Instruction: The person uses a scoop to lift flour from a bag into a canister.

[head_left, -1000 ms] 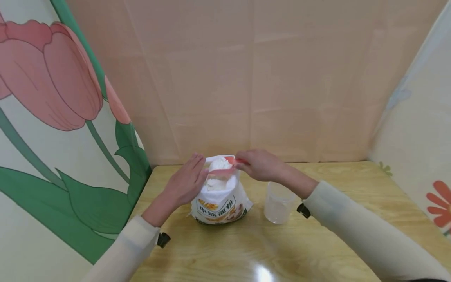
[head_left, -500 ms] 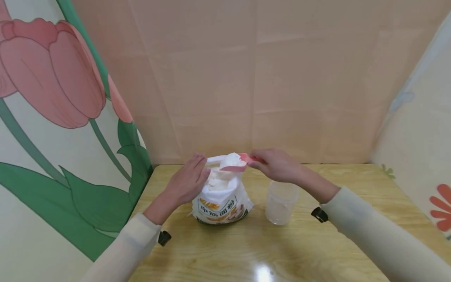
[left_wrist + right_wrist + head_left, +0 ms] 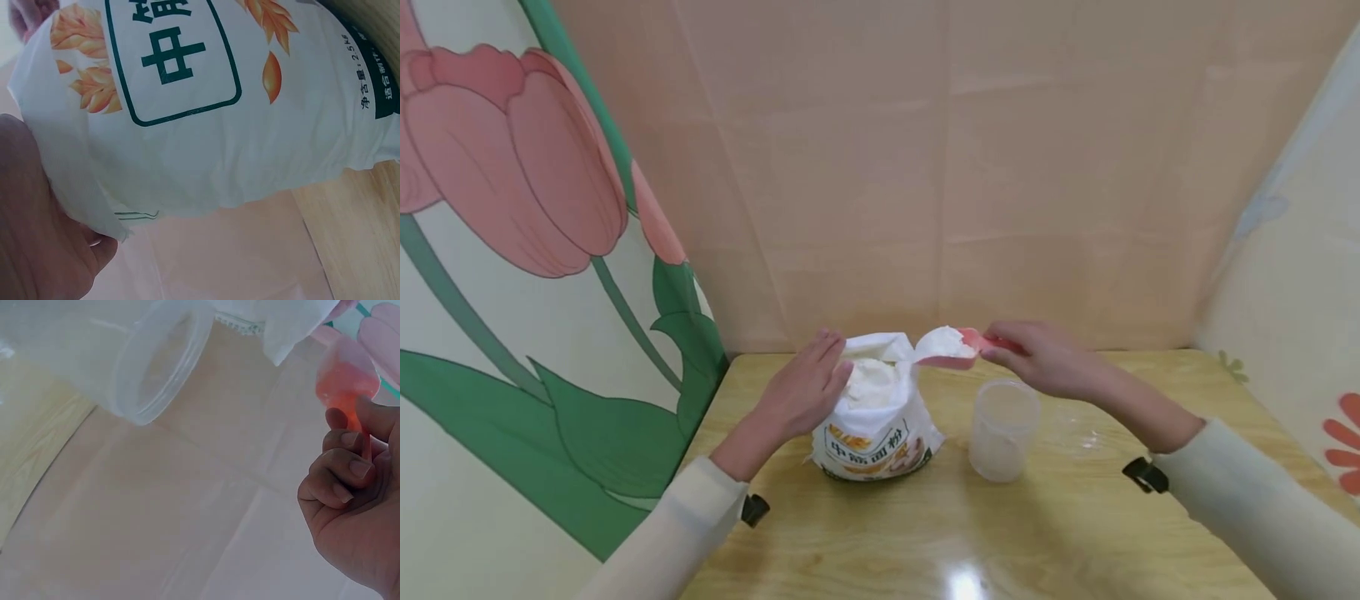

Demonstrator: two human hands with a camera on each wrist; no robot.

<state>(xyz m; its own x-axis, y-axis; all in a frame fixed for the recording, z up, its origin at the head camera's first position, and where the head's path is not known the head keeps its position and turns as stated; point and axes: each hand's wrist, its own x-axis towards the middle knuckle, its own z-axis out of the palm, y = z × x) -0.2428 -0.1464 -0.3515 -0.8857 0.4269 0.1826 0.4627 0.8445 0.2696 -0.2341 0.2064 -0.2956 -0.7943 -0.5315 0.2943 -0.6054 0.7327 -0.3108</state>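
Note:
An upright white flour bag [image 3: 880, 446] with printed lettering stands on the table, its mouth wide and flour [image 3: 872, 383] showing inside. My left hand [image 3: 805, 383] grips the bag's left rim; in the left wrist view, the fingers [image 3: 103, 253] curl at the bag's edge. My right hand [image 3: 1048, 358] holds a pink scoop [image 3: 951, 362] by its handle, fingers curled round it in the right wrist view. Flour is heaped in the scoop, which is level just right of the bag's mouth. Below and to its right stands a clear plastic jar [image 3: 1003, 442], uncovered at the top.
A thin transparent piece [image 3: 1078, 433] lies on the wooden table [image 3: 865, 542] right of the jar. A peach cloth backdrop [image 3: 850, 167] rises behind the table, with a tulip-printed panel [image 3: 542, 167] at the left.
My right hand has carried the flour-filled scoop from inside the bag's mouth rightward and out past its rim. The left hand stays at the bag.

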